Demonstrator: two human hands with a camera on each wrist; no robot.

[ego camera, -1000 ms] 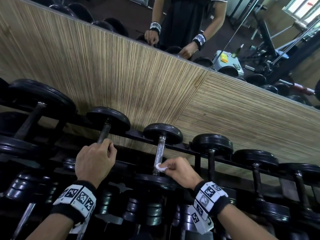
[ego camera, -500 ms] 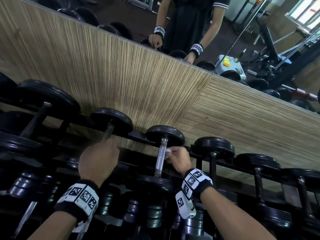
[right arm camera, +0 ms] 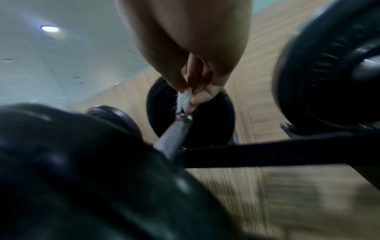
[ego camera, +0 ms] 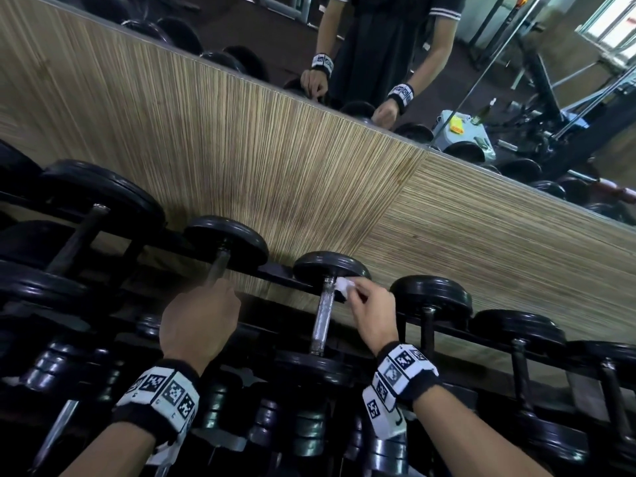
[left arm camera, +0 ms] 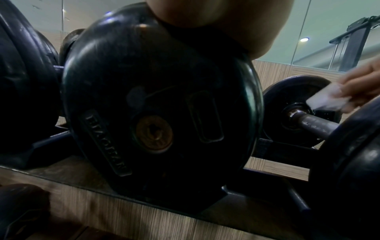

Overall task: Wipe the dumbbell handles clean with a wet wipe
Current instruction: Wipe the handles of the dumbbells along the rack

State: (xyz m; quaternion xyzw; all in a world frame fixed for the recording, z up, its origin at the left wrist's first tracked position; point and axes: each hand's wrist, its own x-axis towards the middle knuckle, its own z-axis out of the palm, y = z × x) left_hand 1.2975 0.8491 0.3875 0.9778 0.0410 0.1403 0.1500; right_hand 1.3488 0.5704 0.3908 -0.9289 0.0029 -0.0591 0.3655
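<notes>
A row of black dumbbells lies on a dark rack (ego camera: 282,273) against a striped wooden wall. My right hand (ego camera: 370,309) pinches a small white wet wipe (ego camera: 344,285) at the far end of a shiny steel handle (ego camera: 323,316), right beside the far black weight head (ego camera: 330,266). The right wrist view shows the wipe (right arm camera: 184,99) between my fingertips (right arm camera: 197,99), touching the end of the handle (right arm camera: 172,141). My left hand (ego camera: 201,318) grips the handle (ego camera: 220,266) of the neighbouring dumbbell to the left; its fingers are hidden. In the left wrist view the wipe (left arm camera: 320,99) hovers by the handle (left arm camera: 316,125).
More dumbbells (ego camera: 430,297) stand to the right and bigger ones (ego camera: 99,197) to the left. A lower rack tier holds further weights (ego camera: 309,432). A mirror (ego camera: 395,63) above the wooden panel reflects a person, gym machines and a grey box (ego camera: 461,132).
My right hand has slid the wipe up the steel handle, from its near end to its far end by the weight head. The left hand has kept its grip.
</notes>
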